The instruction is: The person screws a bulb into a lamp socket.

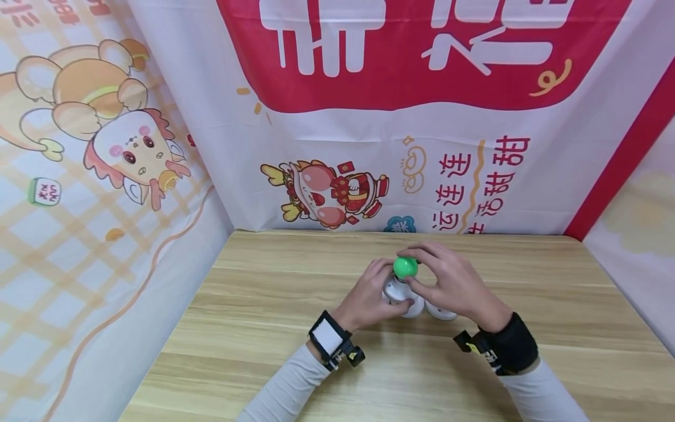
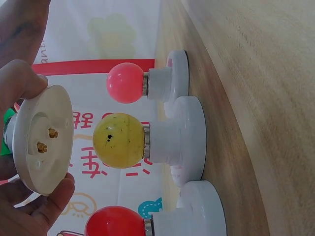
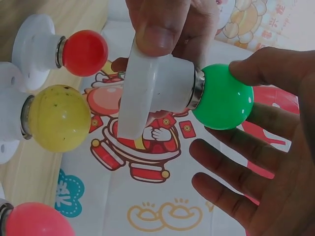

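Note:
Above the table, my left hand [image 1: 369,300] grips a white round lamp socket [image 3: 170,83] by its base. A green bulb [image 1: 405,267] sits in its metal collar. My right hand [image 1: 456,282] pinches that bulb between thumb and forefinger, while the other fingers are spread apart in the right wrist view. The base's underside [image 2: 51,115] faces the left wrist camera and shows two brass screws. Below the hands, a yellow bulb [image 2: 120,140], a red bulb [image 2: 115,221] and a pink bulb [image 2: 125,82] stand upright in white sockets on the table.
The wooden table [image 1: 253,351] meets a printed cloth backdrop [image 1: 327,135] along its far edge. Another printed cloth [image 1: 174,258] hangs on the left. The three standing sockets are close together beneath the hands, mostly hidden in the head view.

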`<state>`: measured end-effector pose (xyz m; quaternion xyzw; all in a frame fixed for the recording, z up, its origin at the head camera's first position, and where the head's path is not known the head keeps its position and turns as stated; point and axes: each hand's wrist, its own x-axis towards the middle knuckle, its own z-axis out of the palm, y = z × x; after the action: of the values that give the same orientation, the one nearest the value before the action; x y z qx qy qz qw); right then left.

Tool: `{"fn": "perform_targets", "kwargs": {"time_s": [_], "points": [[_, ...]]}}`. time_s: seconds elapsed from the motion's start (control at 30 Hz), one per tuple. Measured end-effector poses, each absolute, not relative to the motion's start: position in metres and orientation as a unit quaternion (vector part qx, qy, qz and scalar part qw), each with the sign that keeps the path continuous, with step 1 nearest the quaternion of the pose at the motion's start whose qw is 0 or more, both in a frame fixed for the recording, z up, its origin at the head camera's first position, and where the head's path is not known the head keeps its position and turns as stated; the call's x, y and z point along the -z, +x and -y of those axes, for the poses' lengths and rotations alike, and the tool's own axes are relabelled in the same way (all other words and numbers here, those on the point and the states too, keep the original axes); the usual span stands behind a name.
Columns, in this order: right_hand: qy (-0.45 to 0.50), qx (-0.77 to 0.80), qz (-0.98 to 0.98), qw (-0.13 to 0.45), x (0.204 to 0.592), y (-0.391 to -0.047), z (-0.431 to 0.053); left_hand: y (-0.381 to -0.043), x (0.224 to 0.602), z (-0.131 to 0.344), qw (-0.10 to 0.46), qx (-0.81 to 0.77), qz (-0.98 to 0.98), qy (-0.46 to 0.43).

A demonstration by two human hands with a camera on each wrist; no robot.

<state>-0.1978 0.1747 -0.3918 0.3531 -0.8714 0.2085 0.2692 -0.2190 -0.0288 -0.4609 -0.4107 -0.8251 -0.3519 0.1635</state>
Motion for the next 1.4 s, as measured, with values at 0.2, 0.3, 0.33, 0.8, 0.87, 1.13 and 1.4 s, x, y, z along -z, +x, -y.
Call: {"fn": "perform_targets", "kwargs": {"time_s": [0.2,0.3,0.33,0.8,0.87,1.13,1.4], "points": [[0.337,-0.206,0.873,0.285,0.3948,-0.1995,-0.1736,-0.2177,0.4601,0.0275,0.161,0.352,0.826,-0.410],[0.328,-0.204,0.877,0.286,0.3966,-0.2001,-0.1729,-0.2173,0.4607,0.0269,0.160,0.351,0.827,-0.408],[0.325,-0.203,0.879,0.285,0.3972,-0.2001,-0.1728,-0.2173,0.4611,0.0267,0.159,0.351,0.828,-0.408],[0.387,-0.207,0.864,0.245,0.3937,-0.1983,-0.1775,-0.2177,0.4613,0.0293,0.158,0.352,0.828,-0.407],[0.398,-0.208,0.861,0.238,0.3928,-0.1980,-0.1776,-0.2181,0.4614,0.0293,0.158,0.352,0.827,-0.408],[0.390,-0.216,0.863,0.237,0.3916,-0.1979,-0.1754,-0.2190,0.4606,0.0304,0.158,0.358,0.824,-0.410],[0.359,-0.205,0.875,0.251,0.3931,-0.1989,-0.1745,-0.2206,0.4621,0.0309,0.162,0.355,0.823,-0.412]]}}
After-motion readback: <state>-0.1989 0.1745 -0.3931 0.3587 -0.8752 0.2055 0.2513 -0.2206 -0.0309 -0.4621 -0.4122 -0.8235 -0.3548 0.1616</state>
